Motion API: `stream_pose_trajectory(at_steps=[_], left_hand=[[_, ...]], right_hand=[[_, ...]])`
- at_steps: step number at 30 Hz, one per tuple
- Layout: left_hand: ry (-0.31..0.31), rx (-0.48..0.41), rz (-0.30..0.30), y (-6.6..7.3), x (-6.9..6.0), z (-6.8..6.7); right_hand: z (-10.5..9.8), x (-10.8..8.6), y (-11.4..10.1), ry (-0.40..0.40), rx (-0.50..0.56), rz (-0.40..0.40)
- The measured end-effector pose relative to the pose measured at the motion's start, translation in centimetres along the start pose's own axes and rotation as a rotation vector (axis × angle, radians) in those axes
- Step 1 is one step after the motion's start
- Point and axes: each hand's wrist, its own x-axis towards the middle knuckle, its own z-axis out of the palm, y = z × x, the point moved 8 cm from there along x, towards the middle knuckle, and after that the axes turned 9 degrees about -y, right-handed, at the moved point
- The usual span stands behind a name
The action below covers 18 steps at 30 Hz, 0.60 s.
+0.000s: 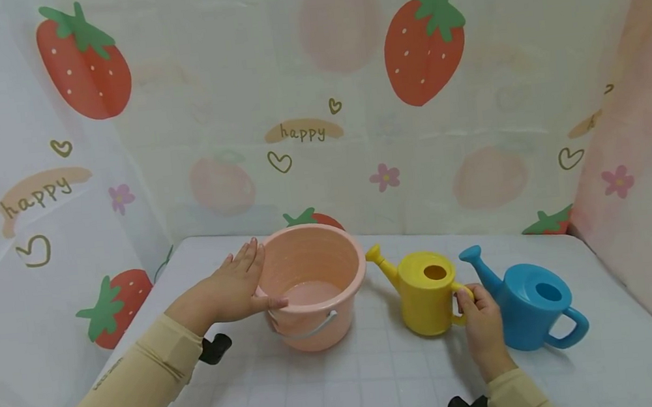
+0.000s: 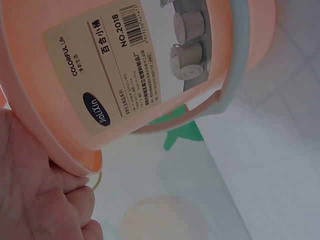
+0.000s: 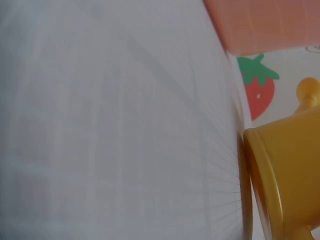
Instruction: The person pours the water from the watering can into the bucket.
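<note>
A pink bucket [image 1: 314,328] with a pale grey handle [image 1: 308,329] stands upright on the table. My left hand [image 1: 230,293] rests on the left side of its rim, fingers extended and thumb lying over the near edge. In the left wrist view, the palm [image 2: 35,185] is against the rim, and a label [image 2: 107,65] shows on the bucket's side. To the right, my right hand [image 1: 484,329] grips the handle of a yellow watering can [image 1: 427,305], whose spout points toward the bucket. Whether its base touches the table, I cannot tell.
A blue watering can [image 1: 528,315] stands just right of my right hand. White checked cloth covers the table [image 1: 321,394]. Behind it hangs a strawberry-patterned curtain [image 1: 199,111], with more fabric at both sides. Black pieces [image 1: 216,349] show by both wrists.
</note>
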Motion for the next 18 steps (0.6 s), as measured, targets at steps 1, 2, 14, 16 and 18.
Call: stream_pose_trajectory(at_steps=[1, 2, 14, 16, 18], left_hand=[[0.0, -0.002, 0.003, 0.06, -0.04, -0.04], [-0.001, -0.002, 0.004, 0.1, -0.06, -0.08], [-0.002, -0.009, 0.009, 0.32, -0.27, -0.18], [-0.001, -0.011, 0.008, 0.32, -0.29, -0.19], [-0.001, -0.012, 0.003, 0.3, -0.3, -0.16]], right_hand=[[0.02, -0.01, -0.03, -0.005, 0.002, -0.002], [0.03, -0.02, -0.07, -0.009, 0.004, -0.005], [-0.37, -0.05, 0.21, -0.082, 0.032, 0.04], [-0.46, -0.06, 0.28, -0.094, 0.026, 0.043], [-0.55, -0.07, 0.35, -0.102, 0.026, 0.042]])
